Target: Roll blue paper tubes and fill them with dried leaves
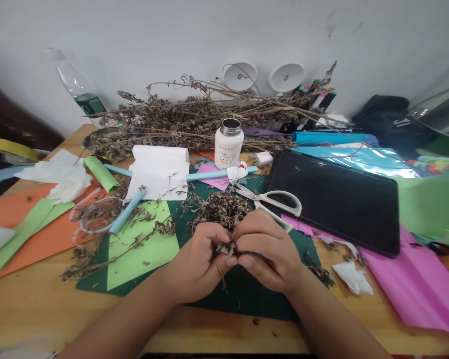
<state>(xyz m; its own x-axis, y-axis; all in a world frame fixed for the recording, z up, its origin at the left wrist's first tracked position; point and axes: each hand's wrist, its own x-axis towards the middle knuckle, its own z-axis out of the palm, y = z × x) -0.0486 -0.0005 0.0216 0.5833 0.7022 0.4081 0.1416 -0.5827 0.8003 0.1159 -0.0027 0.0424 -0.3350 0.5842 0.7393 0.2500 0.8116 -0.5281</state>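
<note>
My left hand (198, 262) and my right hand (271, 252) meet over a dark green cutting mat (262, 299), fingers curled and pinched together. Between the fingertips sits a small clump of dried brown plant bits (226, 247). Just beyond the hands lies a loose heap of the same dried leaves and twigs (217, 209). White-handled scissors (275, 202) rest right behind my right hand.
A large bundle of dried branches (194, 112) lies at the back. A white bottle (228, 143), a folded white paper (159, 172), a black tablet (338, 199), light green, orange and pink paper sheets, tissues and a clear bottle (78, 89) crowd the wooden table (30, 304).
</note>
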